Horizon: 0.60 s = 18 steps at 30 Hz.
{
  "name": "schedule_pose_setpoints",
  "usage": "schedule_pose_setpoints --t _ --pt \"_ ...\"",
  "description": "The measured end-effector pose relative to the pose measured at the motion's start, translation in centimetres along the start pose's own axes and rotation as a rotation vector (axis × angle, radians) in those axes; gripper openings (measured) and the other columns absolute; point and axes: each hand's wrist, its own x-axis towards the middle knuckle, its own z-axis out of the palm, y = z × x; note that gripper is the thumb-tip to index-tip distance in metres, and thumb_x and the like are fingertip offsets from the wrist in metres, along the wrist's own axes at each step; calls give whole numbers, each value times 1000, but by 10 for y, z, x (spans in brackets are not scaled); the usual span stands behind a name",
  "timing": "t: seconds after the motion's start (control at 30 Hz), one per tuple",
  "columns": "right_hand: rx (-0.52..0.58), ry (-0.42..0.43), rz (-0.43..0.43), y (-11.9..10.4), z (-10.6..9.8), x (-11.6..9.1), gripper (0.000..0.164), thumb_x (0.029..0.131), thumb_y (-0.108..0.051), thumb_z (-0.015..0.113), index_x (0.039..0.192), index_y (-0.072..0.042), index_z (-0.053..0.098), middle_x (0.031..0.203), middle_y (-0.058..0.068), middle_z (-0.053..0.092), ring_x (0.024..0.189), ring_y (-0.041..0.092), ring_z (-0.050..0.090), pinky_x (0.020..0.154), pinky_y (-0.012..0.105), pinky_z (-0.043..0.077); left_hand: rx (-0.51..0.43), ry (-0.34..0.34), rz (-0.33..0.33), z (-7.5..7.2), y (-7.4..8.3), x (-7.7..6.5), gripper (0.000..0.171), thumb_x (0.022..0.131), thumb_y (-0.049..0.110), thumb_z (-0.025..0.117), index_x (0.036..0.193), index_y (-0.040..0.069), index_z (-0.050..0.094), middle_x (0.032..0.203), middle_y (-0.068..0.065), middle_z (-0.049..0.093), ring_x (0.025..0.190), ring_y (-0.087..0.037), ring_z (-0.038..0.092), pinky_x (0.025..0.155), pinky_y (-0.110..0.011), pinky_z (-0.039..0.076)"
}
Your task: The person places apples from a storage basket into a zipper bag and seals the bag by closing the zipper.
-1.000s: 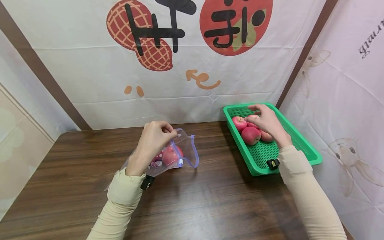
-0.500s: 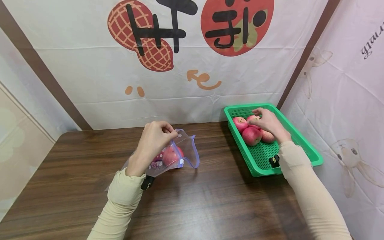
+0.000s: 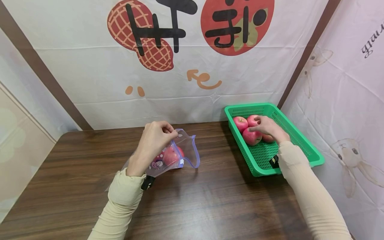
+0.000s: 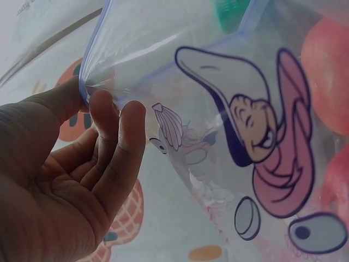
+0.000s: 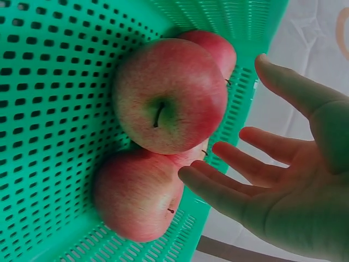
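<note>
At the left of the head view, my left hand [image 3: 153, 143] pinches the rim of a clear zip bag [image 4: 218, 180] between thumb and fingertips. The bag has purple edging and printed cartoon figures; its mouth gapes toward the right. Red apples [image 3: 171, 156] show through its plastic. On the right, my right hand [image 3: 267, 128] hovers over several red apples [image 5: 169, 93] with fingers spread and loosely bent. Its palm and fingertips hold nothing, and they point toward the apple with the green stem hollow. These apples lie bunched in the far left part of a green basket [image 3: 244, 160].
The basket is perforated and has raised walls, standing at the table's back right against the cloth backdrop. Brown wooden table [image 3: 204, 203] extends between bag and basket and toward the front. Printed cloth walls [image 3: 99, 110] close off the back and sides.
My right hand has come lower over the apples and slightly nearer to me, its thumb now overlapping the front apple. My left hand and the bag have stayed put.
</note>
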Motion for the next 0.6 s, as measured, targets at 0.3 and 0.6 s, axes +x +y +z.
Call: schedule_pose_setpoints --t 0.3,0.6 --pt "35 -90 71 8 11 3 79 90 -34 69 147 7 34 148 28 39 132 45 39 109 61 34 -7 -9 -4 1 0 0 9 78 22 71 72 15 70 64 0 64 52 -13 51 50 -27 43" --pt "29 -186 124 5 18 8 76 86 -34 72 146 -2 39 130 20 52 114 33 49 91 47 47 -2 -1 0 2 -1 1 11 77 25 73 72 16 70 63 1 63 52 -13 49 49 -27 41"
